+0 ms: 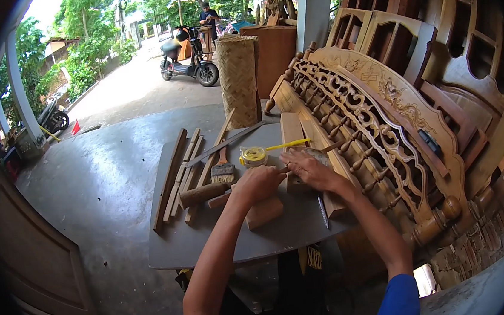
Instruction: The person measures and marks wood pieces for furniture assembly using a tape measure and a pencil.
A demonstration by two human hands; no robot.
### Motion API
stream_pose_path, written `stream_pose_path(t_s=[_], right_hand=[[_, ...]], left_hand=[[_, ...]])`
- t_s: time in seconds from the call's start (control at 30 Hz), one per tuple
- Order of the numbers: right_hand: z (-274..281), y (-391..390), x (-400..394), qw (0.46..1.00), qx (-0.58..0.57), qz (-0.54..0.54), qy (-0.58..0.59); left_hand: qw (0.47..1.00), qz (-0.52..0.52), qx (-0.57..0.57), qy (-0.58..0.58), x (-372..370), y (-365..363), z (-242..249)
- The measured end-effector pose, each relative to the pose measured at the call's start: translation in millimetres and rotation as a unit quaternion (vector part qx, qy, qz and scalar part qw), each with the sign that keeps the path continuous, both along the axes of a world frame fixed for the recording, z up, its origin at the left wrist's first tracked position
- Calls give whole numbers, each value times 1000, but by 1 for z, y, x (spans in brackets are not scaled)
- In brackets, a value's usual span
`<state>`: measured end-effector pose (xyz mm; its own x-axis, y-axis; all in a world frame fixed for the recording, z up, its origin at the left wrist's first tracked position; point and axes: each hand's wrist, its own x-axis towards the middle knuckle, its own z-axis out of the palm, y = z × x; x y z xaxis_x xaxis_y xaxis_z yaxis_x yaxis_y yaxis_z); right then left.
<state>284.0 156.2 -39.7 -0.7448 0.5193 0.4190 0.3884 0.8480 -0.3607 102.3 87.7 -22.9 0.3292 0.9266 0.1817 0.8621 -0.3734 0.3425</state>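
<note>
My left hand [258, 183] is closed in a fist over the grey table, around one end of what looks like a thin brown wooden stick [334, 146]. My right hand [310, 169] bends over the same stick, which comes out beyond its fingers; its grip is partly hidden. Under and beside the right hand lies a long wooden beam [291, 129]. A short wooden block [264, 213] sits just below my left fist. Close by are a round wooden mallet or handle [204, 194], a paintbrush [223, 172] and a yellow tape measure [254, 155] with its tape pulled out.
Several wooden strips [170, 179] and a metal ruler [224, 144] lie on the table's [242, 245] left. A pen [323, 212] lies near the right edge. Carved wooden panels [377, 86] lean at right. Farther off stand a woven roll [238, 80], a scooter [189, 61] and a person [209, 20].
</note>
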Motion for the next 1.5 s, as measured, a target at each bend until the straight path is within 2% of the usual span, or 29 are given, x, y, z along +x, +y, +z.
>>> stream_pose_path(t_s=[0.13,0.23,0.27,0.37,0.4,0.5,0.53,1.2,1.5], right_hand=[[18,45,24,976,-73,-198,-56],[-5,37,8,983,-7,-178,-41],[-10,27,3,990,-19,-129,-43],[8,17,4,992,-66,-98,-49],[-2,50,13,983,-83,-134,-93],[-8,65,15,973,-19,-225,-41],[-11,59,11,964,11,-256,-69],[-5,50,10,963,-4,-264,-46],[-7,38,18,967,-23,-250,-49]], left_hand=[[1000,17,12,17,0,3,-6],[1000,13,-26,11,0,4,-1],[1000,17,-1,6,1,2,-2],[1000,22,15,11,1,3,-8],[999,29,12,7,2,-1,-3],[1000,25,-14,4,0,2,0],[1000,23,5,2,-1,5,0],[999,30,7,-9,-1,3,-6],[999,3,-38,-29,3,-7,-8]])
